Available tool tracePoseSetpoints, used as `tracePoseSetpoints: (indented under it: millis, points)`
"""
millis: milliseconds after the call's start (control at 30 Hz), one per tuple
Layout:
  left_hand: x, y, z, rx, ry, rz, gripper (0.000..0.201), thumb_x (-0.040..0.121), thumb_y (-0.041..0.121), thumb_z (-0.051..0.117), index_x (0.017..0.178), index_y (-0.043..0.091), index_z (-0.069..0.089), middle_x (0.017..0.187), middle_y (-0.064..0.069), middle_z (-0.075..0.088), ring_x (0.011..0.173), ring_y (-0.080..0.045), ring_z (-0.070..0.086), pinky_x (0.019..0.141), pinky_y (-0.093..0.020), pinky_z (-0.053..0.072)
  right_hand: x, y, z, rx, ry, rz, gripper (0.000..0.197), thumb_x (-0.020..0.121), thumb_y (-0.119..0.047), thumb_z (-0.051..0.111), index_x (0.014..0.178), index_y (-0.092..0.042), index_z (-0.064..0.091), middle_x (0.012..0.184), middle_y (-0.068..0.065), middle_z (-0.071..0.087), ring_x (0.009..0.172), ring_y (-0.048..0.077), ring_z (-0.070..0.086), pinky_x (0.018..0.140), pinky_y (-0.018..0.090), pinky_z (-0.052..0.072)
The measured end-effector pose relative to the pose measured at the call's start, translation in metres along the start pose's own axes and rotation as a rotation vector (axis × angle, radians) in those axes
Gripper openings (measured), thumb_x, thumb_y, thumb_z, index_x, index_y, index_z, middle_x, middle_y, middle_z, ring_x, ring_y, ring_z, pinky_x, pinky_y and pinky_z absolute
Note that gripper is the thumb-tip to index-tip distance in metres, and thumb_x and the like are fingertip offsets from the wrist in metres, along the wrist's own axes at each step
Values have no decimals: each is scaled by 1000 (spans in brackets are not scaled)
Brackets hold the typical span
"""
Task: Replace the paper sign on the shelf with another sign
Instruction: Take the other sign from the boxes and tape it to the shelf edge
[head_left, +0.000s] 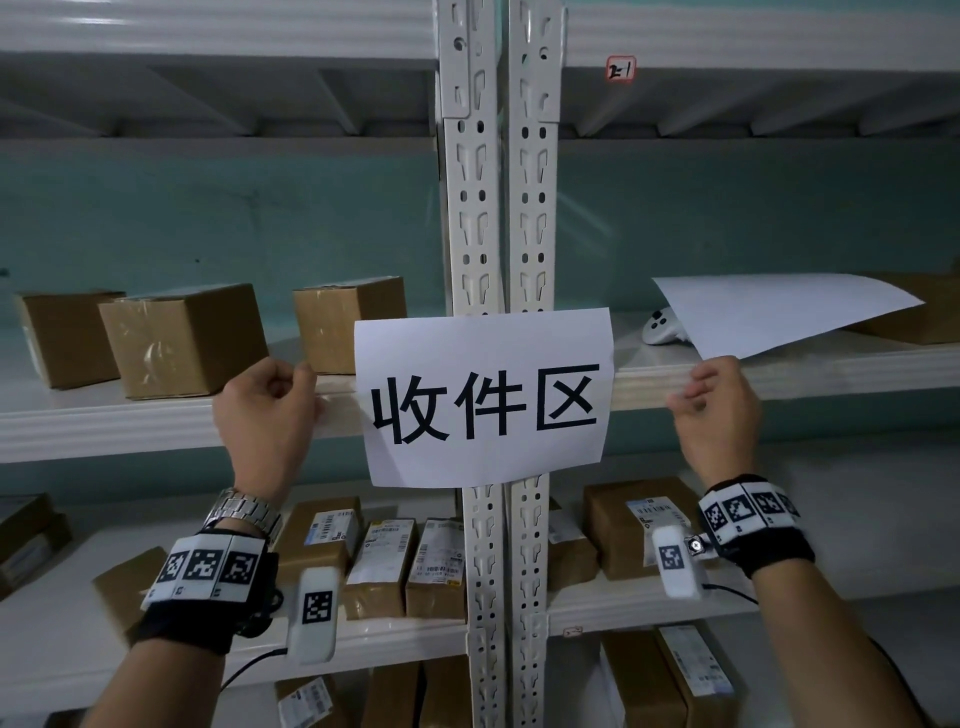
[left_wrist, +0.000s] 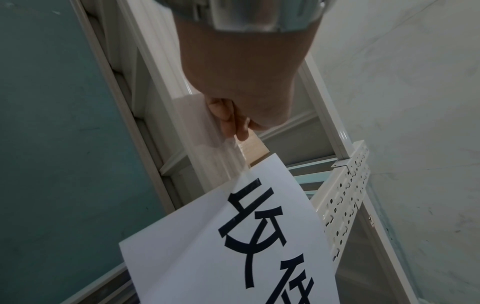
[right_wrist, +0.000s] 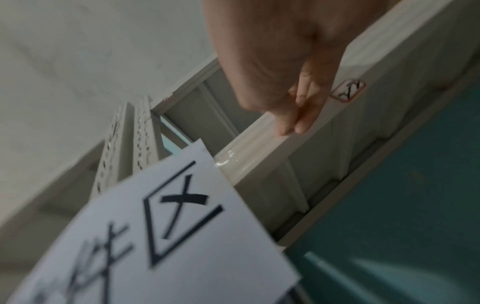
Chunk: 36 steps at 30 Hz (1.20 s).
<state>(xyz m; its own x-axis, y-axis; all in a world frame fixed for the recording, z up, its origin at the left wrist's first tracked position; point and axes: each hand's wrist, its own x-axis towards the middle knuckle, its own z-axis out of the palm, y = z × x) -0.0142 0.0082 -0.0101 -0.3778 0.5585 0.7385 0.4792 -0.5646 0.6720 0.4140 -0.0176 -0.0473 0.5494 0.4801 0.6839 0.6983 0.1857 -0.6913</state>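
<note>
Paper sign (head_left: 483, 397) hangs on the shelf edge (head_left: 779, 376) between both grips, long axis horizontal. Left hand (head_left: 265, 410) pinches clear tape (left_wrist: 242, 156) off its near edge. Right hand (head_left: 714, 410) is curled, fingertips on the edge, gripping nothing visible; the sign lies inboard, apart.

Item: sign (head_left: 483, 400), which I see hanging before the twin uprights (head_left: 498, 208), across the shelf edge (head_left: 779, 376). Left hand (head_left: 267, 410) left of it, right hand (head_left: 714, 410) right. Loose sheet (head_left: 779, 312) on shelf behind right hand; boxes (head_left: 182, 338) on shelf behind left.
</note>
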Motion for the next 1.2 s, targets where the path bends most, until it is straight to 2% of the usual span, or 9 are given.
tracePoseSetpoints:
  millis: [100, 167, 267, 367, 567, 800, 900, 1033, 1200]
  points:
    - [-2, -1, 4, -3, 31, -2, 23, 96, 17, 64, 77, 5, 70, 62, 0, 68, 59, -16, 66, 64, -36, 58, -4, -8, 4, 126, 4, 45, 43, 79, -16, 85, 104, -13, 51, 92, 7, 56, 77, 19, 55, 76, 30, 50]
    - [-2, 0, 5, 6, 37, 1, 22, 96, 17, 64, 79, 5, 70, 62, 1, 67, 59, -15, 66, 64, -38, 59, -4, -13, 6, 127, 24, 52, 50, 75, -28, 89, 103, -11, 52, 92, 8, 56, 80, 22, 55, 75, 31, 48]
    - [-2, 1, 6, 6, 37, 13, 22, 97, 16, 63, 80, 5, 70, 62, 2, 66, 59, -13, 66, 64, -39, 59, -1, -11, 6, 122, 43, 48, 46, 76, -29, 88, 101, -11, 54, 93, 14, 62, 83, 30, 63, 77, 39, 56]
    - [1, 1, 7, 2, 57, -5, 24, 95, 18, 62, 77, 5, 69, 60, -1, 65, 58, -21, 65, 63, -41, 58, 1, -7, 4, 128, 49, 47, 31, 84, -23, 82, 96, -14, 55, 90, 12, 65, 79, 32, 69, 77, 51, 61]
    - [8, 5, 13, -21, 143, -119, 28, 87, 28, 57, 71, 8, 68, 58, -4, 68, 63, -34, 70, 68, -49, 63, -1, -23, 8, 127, 48, 8, 33, 80, -29, 86, 89, -15, 57, 80, 5, 65, 73, 31, 69, 72, 39, 59]
    - [5, 5, 11, -54, 140, -119, 28, 89, 26, 58, 73, 6, 68, 59, -6, 67, 64, -37, 70, 69, -53, 63, -1, -17, 7, 101, 68, -13, 21, 87, -20, 79, 89, -11, 60, 77, 7, 68, 68, 29, 72, 71, 49, 62]
    - [5, 5, 11, -58, 140, -124, 28, 88, 28, 58, 72, 7, 67, 61, -8, 68, 65, -38, 70, 69, -54, 63, -5, -19, 9, 101, 52, -21, 26, 84, -27, 82, 87, -13, 60, 76, 3, 66, 68, 28, 72, 68, 47, 63]
    - [3, 7, 11, -69, 136, -124, 27, 88, 24, 59, 70, 5, 66, 61, -9, 68, 64, -38, 69, 68, -53, 62, -5, -15, 6, 95, 57, 11, 23, 87, -22, 80, 87, -14, 59, 77, 6, 67, 67, 28, 71, 68, 50, 63]
    - [4, 5, 11, -76, 132, -137, 25, 88, 21, 59, 71, 5, 68, 59, -7, 67, 63, -36, 68, 69, -52, 63, -9, -9, 4, 129, 110, 15, 39, 99, -33, 62, 67, -12, 54, 59, 12, 62, 55, 36, 64, 58, 48, 59]
